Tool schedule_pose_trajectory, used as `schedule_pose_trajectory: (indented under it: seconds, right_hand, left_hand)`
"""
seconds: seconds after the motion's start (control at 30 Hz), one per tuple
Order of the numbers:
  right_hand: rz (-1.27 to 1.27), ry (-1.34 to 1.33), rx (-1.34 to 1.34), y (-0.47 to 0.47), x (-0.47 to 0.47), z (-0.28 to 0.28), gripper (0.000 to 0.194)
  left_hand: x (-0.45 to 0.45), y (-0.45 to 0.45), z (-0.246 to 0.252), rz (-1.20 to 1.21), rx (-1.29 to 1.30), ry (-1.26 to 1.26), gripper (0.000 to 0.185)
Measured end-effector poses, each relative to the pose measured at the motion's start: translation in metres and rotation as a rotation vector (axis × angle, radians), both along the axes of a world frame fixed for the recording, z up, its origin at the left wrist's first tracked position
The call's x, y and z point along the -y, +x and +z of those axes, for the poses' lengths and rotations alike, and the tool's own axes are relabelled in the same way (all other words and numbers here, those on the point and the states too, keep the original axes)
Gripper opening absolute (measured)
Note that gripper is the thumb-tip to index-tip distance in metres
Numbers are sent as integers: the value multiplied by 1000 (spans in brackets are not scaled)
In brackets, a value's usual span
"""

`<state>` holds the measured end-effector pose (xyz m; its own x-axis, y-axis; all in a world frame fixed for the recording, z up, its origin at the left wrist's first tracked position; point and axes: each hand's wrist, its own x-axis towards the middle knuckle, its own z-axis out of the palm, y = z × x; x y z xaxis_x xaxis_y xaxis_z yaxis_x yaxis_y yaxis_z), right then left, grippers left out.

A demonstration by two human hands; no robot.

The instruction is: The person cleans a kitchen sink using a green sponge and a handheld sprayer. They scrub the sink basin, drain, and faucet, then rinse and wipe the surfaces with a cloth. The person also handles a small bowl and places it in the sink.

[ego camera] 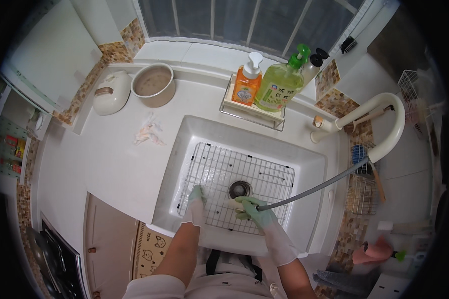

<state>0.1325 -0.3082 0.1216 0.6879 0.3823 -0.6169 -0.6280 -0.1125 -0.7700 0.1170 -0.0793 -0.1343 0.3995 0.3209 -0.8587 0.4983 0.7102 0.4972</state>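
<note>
Both my hands wear green-and-white rubber gloves over a white sink [243, 135]. My right hand [255, 213] is closed around the pale spray head of a pull-out faucet, whose grey hose [318, 187] runs up to the cream faucet spout [391, 112]. My left hand [195, 200] is low over the left part of the wire sink grid [213, 175]; its fingers point away from me, and whether it touches the grid I cannot tell. The round drain [240, 190] shows under the grid, just beyond my right hand.
Behind the sink, a rack [252, 113] holds an orange pump bottle [247, 86], a green pump bottle [280, 86] and another bottle. A round pot [153, 85], a cream lidded appliance part [112, 92] and a crumpled wet cloth or tissue [149, 130] lie on the left counter.
</note>
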Motion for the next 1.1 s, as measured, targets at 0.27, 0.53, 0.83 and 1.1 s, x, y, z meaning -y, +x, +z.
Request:
schedule_pose_trajectory:
  seconds: [0.27,0.53,0.83,1.1]
  right_hand:
    - [-16,2,-48,-4,4,-6,39]
    - [-22,1,-81,12,-5,-5,33]
    - [-86,121,-1,17,-28,-11,42]
    - [-335,95,248,21,-46,-8,31]
  left_hand:
    - [68,34,5,191,-25,-239,22]
    - [74,28,-4,261,38,-220,25]
    - [-1,-51,4,-64,-82,389,28]
    - [-39,-51,17,-497,-140,809,31]
